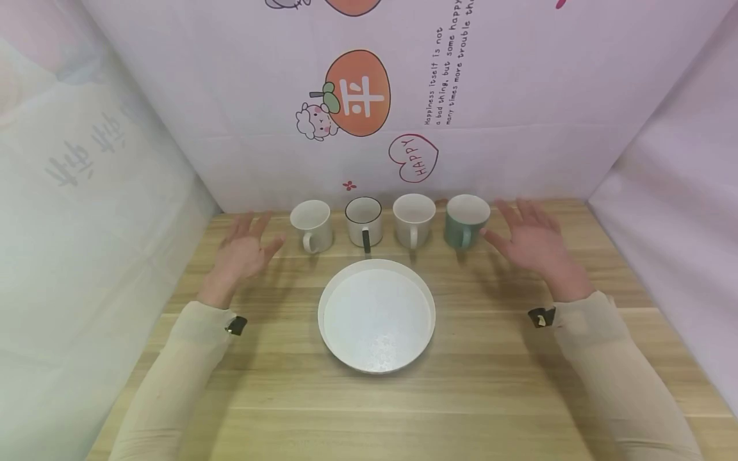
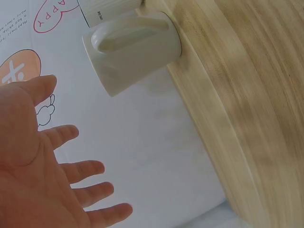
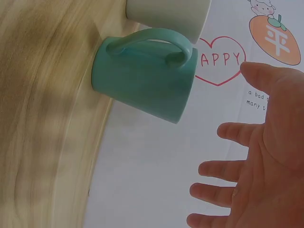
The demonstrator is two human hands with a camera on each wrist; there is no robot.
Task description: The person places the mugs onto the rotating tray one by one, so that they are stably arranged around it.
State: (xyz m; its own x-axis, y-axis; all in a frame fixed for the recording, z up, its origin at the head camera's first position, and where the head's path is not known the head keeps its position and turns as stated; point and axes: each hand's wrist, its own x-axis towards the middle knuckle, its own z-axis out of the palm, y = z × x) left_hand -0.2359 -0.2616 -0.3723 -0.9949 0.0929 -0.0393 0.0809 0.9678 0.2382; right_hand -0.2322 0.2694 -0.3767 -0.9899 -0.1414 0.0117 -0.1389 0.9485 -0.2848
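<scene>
Both hands are spread with nothing in them, one at each end of a row of mugs. My left hand (image 1: 241, 255) is to the left of a white mug (image 1: 319, 232), apart from it; that mug's handle shows in the left wrist view. On the other side, my right hand (image 1: 533, 243) is beside a green mug (image 1: 461, 227), its thumb near the rim in the head view. Between these two mugs stand a white mug with a dark rim and dark handle (image 1: 366, 242) and a plain white mug (image 1: 414, 221). All stand upright, handles toward me.
A round white tray (image 1: 328, 320) lies on the wooden table (image 1: 369, 422) in front of the mugs. Close behind the row rises a printed cloth wall (image 1: 265, 153). More cloth hangs along the left side (image 1: 115, 224) and the right side (image 1: 680, 211).
</scene>
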